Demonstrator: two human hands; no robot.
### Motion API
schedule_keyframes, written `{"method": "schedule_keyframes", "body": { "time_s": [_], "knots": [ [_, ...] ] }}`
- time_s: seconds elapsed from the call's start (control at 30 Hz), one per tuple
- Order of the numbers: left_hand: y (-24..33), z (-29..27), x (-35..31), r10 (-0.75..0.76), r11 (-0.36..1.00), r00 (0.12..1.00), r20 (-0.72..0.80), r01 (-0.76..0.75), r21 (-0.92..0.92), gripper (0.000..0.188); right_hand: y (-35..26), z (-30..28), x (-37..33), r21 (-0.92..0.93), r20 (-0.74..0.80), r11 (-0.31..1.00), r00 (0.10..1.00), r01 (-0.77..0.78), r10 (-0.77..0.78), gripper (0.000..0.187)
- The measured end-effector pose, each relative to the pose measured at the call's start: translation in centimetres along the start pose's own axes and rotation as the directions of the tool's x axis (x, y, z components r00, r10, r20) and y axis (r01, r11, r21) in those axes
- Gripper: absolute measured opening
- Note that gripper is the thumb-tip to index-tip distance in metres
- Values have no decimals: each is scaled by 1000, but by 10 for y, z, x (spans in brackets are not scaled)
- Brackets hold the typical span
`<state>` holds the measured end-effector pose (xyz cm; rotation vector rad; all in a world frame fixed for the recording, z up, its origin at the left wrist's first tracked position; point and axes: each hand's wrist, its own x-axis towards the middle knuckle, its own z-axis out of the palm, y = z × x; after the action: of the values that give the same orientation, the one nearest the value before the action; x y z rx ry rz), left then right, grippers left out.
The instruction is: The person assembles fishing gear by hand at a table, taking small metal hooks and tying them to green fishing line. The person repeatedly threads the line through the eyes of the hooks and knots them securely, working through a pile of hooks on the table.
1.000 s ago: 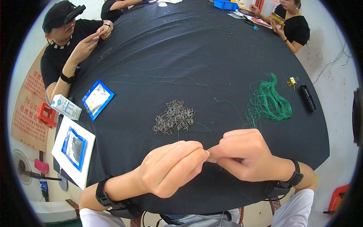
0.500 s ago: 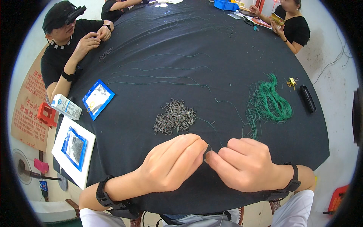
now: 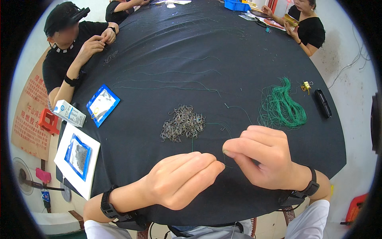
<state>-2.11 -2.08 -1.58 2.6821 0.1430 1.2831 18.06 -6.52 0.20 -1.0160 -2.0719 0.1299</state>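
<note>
My left hand is closed in a pinch near the table's front edge. A strand of green fishing line runs from behind its knuckles toward the pile of metal fish hooks; whether a hook sits in those fingers is hidden. My right hand, a little higher and to the right, pinches thumb against forefinger on a thin strand that hangs toward my left fingertips. A gap now separates the two hands. Beyond my right hand lies a loose bundle of green fishing line.
Cut line strands lie across the black cloth. At left are a blue pouch, a drink carton, and a hook pouch on a white board. A black case and yellow clip sit at right. Other people work around the table.
My hands have come apart: the right one has moved up and slightly right, the left one slightly down and right. A strand now shows between them.
</note>
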Motion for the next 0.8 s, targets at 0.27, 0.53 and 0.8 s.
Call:
{"method": "schedule_keyframes", "body": {
  "time_s": [0.27, 0.53, 0.8],
  "knots": [
    [0, 3, -3, -75, 997, 997, -31, 74, -36, 24, 4, 1, -1, 133, 50, 986, 994, -103, 97, 12],
    [2, 1, -2, -118, 993, 992, -47, 117, -18, 24, 5, 3, -3, 249, 104, 949, 979, -196, 175, 9],
    [5, -2, 1, -172, 985, 983, -65, 172, -5, 22, 5, 8, -5, 375, 151, 898, 971, -230, 185, 10]
  ]
}}
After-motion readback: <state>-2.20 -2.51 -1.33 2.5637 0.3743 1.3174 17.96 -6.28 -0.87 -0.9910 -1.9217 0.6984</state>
